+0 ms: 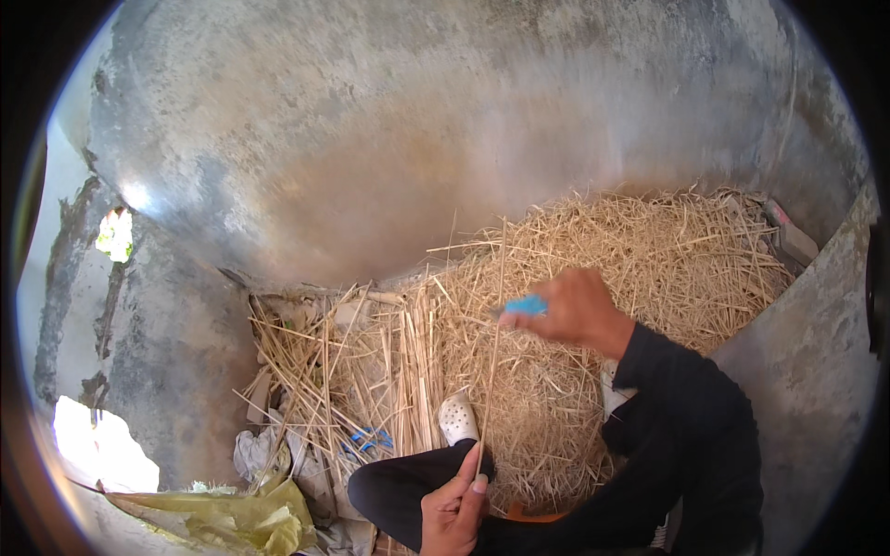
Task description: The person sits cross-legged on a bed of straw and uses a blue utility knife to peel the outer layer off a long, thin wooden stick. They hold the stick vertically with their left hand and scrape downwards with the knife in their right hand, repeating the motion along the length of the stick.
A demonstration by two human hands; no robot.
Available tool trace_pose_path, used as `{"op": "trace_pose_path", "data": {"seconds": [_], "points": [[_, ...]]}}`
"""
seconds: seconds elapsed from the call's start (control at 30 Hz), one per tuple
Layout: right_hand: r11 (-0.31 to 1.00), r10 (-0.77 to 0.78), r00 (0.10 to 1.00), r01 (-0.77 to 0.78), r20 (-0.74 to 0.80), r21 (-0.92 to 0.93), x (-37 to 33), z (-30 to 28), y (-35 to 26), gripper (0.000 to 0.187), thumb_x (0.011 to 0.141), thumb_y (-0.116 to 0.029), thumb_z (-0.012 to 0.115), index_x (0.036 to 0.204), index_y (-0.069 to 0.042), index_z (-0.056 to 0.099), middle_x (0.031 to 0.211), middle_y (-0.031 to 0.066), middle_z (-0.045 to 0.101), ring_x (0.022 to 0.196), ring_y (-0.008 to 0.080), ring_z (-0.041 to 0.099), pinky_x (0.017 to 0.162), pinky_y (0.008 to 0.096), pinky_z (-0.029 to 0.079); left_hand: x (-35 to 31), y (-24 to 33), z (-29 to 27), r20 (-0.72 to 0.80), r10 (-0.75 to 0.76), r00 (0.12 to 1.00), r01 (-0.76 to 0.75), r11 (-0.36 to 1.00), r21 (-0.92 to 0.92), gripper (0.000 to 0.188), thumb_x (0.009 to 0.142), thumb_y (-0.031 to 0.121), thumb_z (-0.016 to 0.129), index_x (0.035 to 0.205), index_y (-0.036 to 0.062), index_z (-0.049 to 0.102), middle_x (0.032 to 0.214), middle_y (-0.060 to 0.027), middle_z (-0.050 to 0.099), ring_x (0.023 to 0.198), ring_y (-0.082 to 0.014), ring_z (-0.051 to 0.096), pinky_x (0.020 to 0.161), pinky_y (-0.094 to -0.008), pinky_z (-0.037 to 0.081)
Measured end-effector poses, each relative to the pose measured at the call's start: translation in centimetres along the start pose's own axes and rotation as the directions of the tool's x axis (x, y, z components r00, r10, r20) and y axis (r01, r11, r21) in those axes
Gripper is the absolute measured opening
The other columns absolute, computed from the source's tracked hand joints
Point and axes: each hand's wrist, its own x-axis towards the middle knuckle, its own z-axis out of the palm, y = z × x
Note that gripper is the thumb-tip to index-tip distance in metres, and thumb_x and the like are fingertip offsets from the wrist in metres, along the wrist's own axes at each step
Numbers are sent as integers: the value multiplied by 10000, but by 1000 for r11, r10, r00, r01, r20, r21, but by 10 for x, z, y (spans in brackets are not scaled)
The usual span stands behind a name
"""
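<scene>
My left hand, low in the middle, pinches the lower end of a long, thin straw-coloured stick between thumb and fingers. The stick rises nearly upright from there, over a heap of pale shavings. Blurred by motion, my right hand is closed around a small blue-handled knife. Its short greyish blade points left, beside the upper part of the stick. Whether blade and stick touch, I cannot tell.
A big heap of shavings lies against the curved concrete wall. Left of it are a bundle of straight sticks, scattered sticks, a blue tool and a yellow sack. My white clog rests among the shavings.
</scene>
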Motion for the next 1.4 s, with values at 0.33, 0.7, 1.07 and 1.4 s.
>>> {"op": "trace_pose_path", "data": {"seconds": [0.33, 0.7, 1.07, 1.4], "points": [[998, 46, 998, -45, 36, -44, 10, 10, 11, 817, 757, -843, 346, 537, -102, 613, 423, 46, 481, 390, 192, 506, 412, 363, 390, -10, 9, -9, 80, 79, 994, -99, 952, 289, 395, 942, 177, 563, 1308, 31, 527, 641, 75, 398, 554, -29, 304, 480, -196, 250], [979, 154, 982, -167, -114, -119, 39, 9, 64, 797, 819, -807, 283, 473, -113, 464, 415, 1, 335, 366, 155, 376, 374, 354, 305, -12, 5, -18, 111, -15, 994, -9, 977, 214, 402, 949, 200, 558, 1320, 50, 520, 658, 72, 432, 565, -25, 332, 492, -194, 267], [985, -169, 975, 172, 147, -4, -10, 18, -27, 832, 712, -874, 366, 565, -104, 645, 437, 56, 490, 405, 194, 522, 400, 349, 384, 15, 3, -10, 93, -140, 986, 160, 951, -265, 407, 987, 159, 434, 1353, -17, 422, 481, 35, 280, 348, -67, 232, 407, -232, 285], [984, -175, 983, 176, 53, -17, -7, 15, -32, 850, 708, -870, 385, 514, -72, 604, 399, 59, 474, 340, 209, 489, 357, 362, 374, 3, -2, -6, 36, -51, 998, 55, 989, -138, 466, 953, 211, 548, 1344, -24, 455, 592, 99, 347, 495, -14, 282, 451, -184, 216]]}}
